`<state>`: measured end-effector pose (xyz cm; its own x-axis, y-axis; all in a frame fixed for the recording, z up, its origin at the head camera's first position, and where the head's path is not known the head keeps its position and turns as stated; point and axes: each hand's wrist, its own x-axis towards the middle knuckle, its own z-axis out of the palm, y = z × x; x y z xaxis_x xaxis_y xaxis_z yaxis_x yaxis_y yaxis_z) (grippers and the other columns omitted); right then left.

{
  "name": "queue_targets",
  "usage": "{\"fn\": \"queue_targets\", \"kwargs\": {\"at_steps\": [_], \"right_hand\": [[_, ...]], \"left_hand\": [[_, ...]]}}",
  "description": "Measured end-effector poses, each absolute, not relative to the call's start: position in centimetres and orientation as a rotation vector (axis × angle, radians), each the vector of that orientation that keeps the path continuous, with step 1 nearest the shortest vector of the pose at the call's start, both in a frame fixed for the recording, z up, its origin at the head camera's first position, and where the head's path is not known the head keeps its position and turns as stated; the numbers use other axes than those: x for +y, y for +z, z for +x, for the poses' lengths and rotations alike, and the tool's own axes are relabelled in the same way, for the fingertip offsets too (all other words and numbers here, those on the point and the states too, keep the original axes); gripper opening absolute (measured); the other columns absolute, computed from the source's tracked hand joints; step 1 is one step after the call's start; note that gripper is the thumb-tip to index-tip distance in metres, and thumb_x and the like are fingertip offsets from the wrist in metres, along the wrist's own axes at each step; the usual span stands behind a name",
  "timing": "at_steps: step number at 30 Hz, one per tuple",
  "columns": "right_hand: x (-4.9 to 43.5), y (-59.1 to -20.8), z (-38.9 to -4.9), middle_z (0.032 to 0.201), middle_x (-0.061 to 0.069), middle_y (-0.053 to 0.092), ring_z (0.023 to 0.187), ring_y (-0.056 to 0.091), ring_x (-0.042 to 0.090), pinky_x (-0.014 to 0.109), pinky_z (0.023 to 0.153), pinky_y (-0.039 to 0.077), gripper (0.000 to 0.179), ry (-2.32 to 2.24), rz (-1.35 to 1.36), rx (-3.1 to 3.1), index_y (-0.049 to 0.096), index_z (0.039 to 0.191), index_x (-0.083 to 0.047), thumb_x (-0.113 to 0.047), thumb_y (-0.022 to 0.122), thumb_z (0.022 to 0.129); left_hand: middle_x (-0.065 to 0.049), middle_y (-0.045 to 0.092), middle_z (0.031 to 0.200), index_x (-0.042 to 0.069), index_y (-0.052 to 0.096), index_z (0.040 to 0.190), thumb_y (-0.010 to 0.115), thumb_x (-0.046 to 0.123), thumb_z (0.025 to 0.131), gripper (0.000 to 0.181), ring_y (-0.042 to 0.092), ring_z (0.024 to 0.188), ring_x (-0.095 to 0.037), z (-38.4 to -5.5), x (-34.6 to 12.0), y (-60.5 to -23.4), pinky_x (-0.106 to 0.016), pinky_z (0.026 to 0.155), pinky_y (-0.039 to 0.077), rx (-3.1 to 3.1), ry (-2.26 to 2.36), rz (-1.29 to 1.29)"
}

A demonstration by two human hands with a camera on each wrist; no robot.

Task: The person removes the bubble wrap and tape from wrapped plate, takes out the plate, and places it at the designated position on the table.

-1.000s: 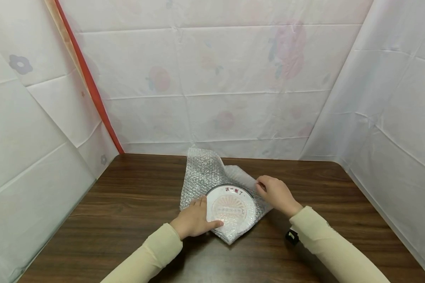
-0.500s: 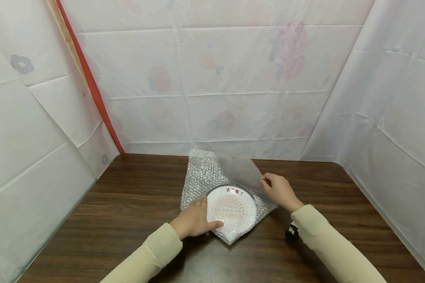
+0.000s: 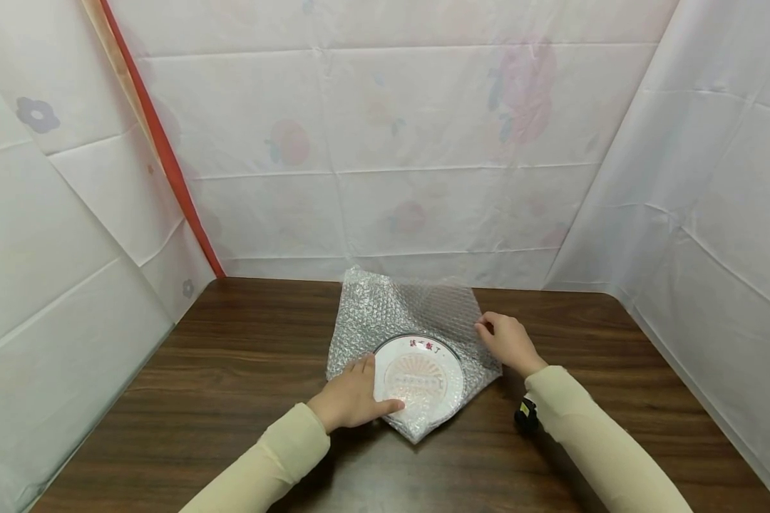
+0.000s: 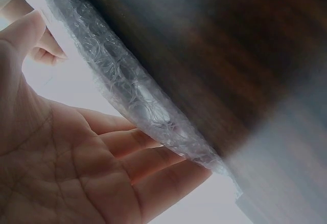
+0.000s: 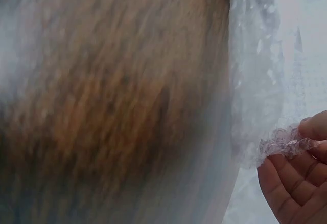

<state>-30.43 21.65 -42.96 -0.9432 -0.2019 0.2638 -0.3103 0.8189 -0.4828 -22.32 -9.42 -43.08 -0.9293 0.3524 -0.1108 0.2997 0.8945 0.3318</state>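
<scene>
A round white plate [image 3: 448, 370] with a dark rim line, red characters and a pale fan-like print lies on a sheet of bubble wrap [image 3: 364, 308]. The near corner of the wrap is folded over the plate's front. My left hand [image 3: 351, 399] rests on the plate's left side, fingers extended and thumb across the folded wrap. In the left wrist view, its fingers [image 4: 153, 168] reach along the wrapped edge. To the right of the plate, my right hand [image 3: 512, 345] pinches the wrap's right edge; the right wrist view shows bunched wrap [image 5: 286, 141] between thumb and fingers.
The dark wood-grain table [image 3: 231, 399] is bordered by white printed sheets [image 3: 411, 142] at the back and both sides. A red strip [image 3: 167, 157] runs down the back left corner. A small black device [image 3: 527, 415] sits at my right wrist.
My right hand has shifted slightly right and away, drawing the wrap's folded right part outward so that it lies more spread behind the plate. The left hand has stayed in place.
</scene>
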Motion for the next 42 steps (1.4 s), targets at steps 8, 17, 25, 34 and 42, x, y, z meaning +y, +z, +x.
{"fn": "queue_targets", "kwargs": {"at_steps": [8, 17, 25, 34, 42], "right_hand": [[22.0, -43.4, -31.1, 0.069, 0.004, 0.06, 0.052, 0.045, 0.012, 0.027, 0.049, 0.037, 0.016, 0.715, 0.352, -2.859, 0.066, 0.094, -0.004, -0.017, 0.058, 0.098], [22.3, -43.6, -31.7, 0.083, 0.01, 0.069, 0.059, 0.052, 0.014, 0.029, 0.055, 0.042, 0.017, 0.648, 0.339, -2.861, 0.068, 0.095, -0.004, -0.018, 0.059, 0.097], [22.7, -42.4, -31.3, 0.091, 0.012, 0.071, 0.07, 0.06, 0.018, 0.033, 0.06, 0.049, 0.023, 0.733, 0.333, -2.831, 0.068, 0.108, -0.002, -0.021, 0.06, 0.097], [22.0, -40.3, -30.4, 0.109, 0.015, 0.065, 0.087, 0.064, 0.025, 0.043, 0.069, 0.054, 0.036, 0.588, 0.39, -2.731, 0.06, 0.125, -0.003, -0.023, 0.063, 0.096], [19.9, -39.9, -28.4, 0.124, 0.017, 0.061, 0.095, 0.066, 0.031, 0.044, 0.07, 0.056, 0.047, 0.489, 0.572, -2.764, 0.057, 0.132, -0.003, -0.029, 0.066, 0.094]], "left_hand": [[-0.029, 0.033, 0.154, -0.012, 0.028, 0.148, 0.059, 0.072, 0.082, 0.111, 0.035, 0.141, -0.046, -22.3, -9.4, -43.1, -0.053, 0.113, 0.036, 2.894, 0.473, 0.512], [-0.03, 0.034, 0.153, -0.014, 0.029, 0.147, 0.058, 0.071, 0.083, 0.111, 0.035, 0.141, -0.046, -22.4, -9.4, -43.2, -0.051, 0.116, 0.034, 2.895, 0.458, 0.521], [-0.029, 0.033, 0.154, -0.013, 0.028, 0.148, 0.057, 0.073, 0.083, 0.112, 0.034, 0.142, -0.046, -22.5, -9.3, -43.3, -0.051, 0.116, 0.033, 2.89, 0.456, 0.497], [-0.032, 0.032, 0.153, -0.014, 0.027, 0.148, 0.056, 0.074, 0.083, 0.113, 0.033, 0.14, -0.05, -22.4, -9.3, -43.2, -0.052, 0.116, 0.034, 2.887, 0.447, 0.486], [-0.031, 0.034, 0.152, -0.015, 0.028, 0.147, 0.057, 0.072, 0.084, 0.111, 0.034, 0.141, -0.047, -22.5, -9.3, -43.2, -0.051, 0.116, 0.033, 2.895, 0.442, 0.503]]}}
